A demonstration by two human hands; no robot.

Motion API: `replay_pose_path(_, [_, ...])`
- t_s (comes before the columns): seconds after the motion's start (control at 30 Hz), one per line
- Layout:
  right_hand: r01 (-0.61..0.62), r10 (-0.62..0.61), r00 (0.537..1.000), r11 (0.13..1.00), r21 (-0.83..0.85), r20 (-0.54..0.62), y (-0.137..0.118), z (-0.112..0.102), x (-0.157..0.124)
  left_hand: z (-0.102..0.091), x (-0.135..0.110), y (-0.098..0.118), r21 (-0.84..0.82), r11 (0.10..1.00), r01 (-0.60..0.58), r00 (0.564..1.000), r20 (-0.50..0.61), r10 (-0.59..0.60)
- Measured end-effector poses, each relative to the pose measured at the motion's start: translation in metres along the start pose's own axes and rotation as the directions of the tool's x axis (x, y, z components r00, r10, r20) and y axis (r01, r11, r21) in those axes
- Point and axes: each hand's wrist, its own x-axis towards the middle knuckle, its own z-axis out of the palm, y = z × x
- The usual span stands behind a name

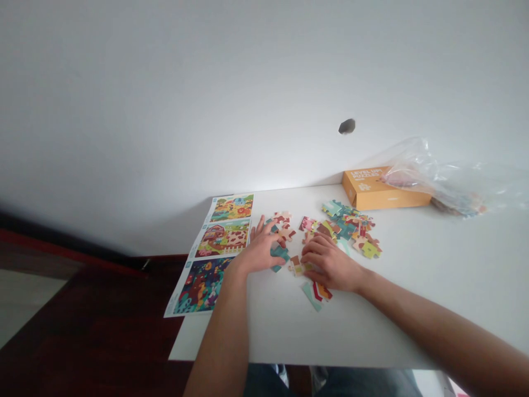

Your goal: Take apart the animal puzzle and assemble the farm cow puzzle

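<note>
Left hand (pixel 261 249) open, folks, fingers spread wide on the worktop (pixel 413 314), nothing pinched, with a teal puzzle piece (pixel 280 255) right against it at 3 o'clock! Right hand (pixel 330 266) comes in curved and low, fingers draped over a cream-and-brown piece (pixel 296 267) at its 9 o'clock, and from up here you cannot tell whether that's a real grip or just a touch.

Just under that right hand, at 7 o'clock, sits a pale teal-and-red piece (pixel 313 295), lying loose on the white top. Between the hands, up at 12 o'clock from the teal piece, a small cluster of cream-and-red pieces (pixel 283 226) lies scattered.

Out to the left, at 9 o'clock, a long printed sheet (pixel 210 253) runs away from the person, showing three colourful scenes, with a red barn in the middle panel. It lies along the worktop's left edge, just beside the left hand.

Over at 1 o'clock, the main pile of puzzle pieces (pixel 347 229) sits in a jumbled heap, teal, yellow and red all mixed. Beyond it, against the wall (pixel 206 99), an orange box (pixel 382 188) lies flat, and a clear plastic bag (pixel 438 182) sprawls across its right end at 2 o'clock!
</note>
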Motion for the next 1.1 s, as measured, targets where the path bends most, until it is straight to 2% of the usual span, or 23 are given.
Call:
replay_pose_path(0.2, [0.009,-0.009,1.0,1.0,0.003,-0.004,0.0,0.002,0.0,0.0,0.005,-0.004,-0.029,0.991,-0.133,0.971,-0.203,0.125])
replay_pose_path(0.43, [0.014,-0.014,1.0,1.0,-0.003,-0.003,-0.001,-0.001,0.001,-0.002,0.004,0.007,-0.262,0.944,-0.202,0.973,-0.166,0.162])
replay_pose_path(0.53, [0.013,-0.013,1.0,1.0,-0.004,-0.002,-0.002,-0.002,0.001,-0.003,0.005,0.008,-0.274,0.941,-0.197,0.963,-0.235,0.134])
replay_pose_path(0.6, [0.013,-0.013,1.0,1.0,-0.005,-0.001,-0.002,-0.002,0.001,-0.001,0.008,0.002,-0.203,0.967,-0.154,0.928,-0.365,0.072])
replay_pose_path(0.67, [0.012,-0.012,1.0,1.0,-0.003,0.003,-0.001,-0.001,0.0,0.004,0.011,-0.008,-0.089,0.996,-0.014,0.88,-0.474,-0.03])
replay_pose_path(0.73, [0.011,-0.011,1.0,1.0,0.0,0.005,-0.001,0.0,0.0,0.009,0.014,-0.017,0.001,0.987,0.164,0.866,-0.48,-0.143])
replay_pose_path(0.8, [0.014,-0.014,1.0,1.0,0.001,0.0,0.0,0.001,0.0,0.013,0.015,-0.023,0.05,0.961,0.273,0.871,-0.437,-0.225])
replay_pose_path(0.93, [0.011,-0.011,1.0,1.0,-0.001,0.003,-0.001,0.0,0.0,0.016,0.017,-0.024,0.076,0.942,0.328,0.871,-0.41,-0.27])
replay_pose_path(1.1, [-0.003,0.003,1.0,1.0,-0.004,0.005,-0.001,0.0,0.0,0.014,0.018,-0.024,0.017,0.96,0.279,0.844,-0.48,-0.237])
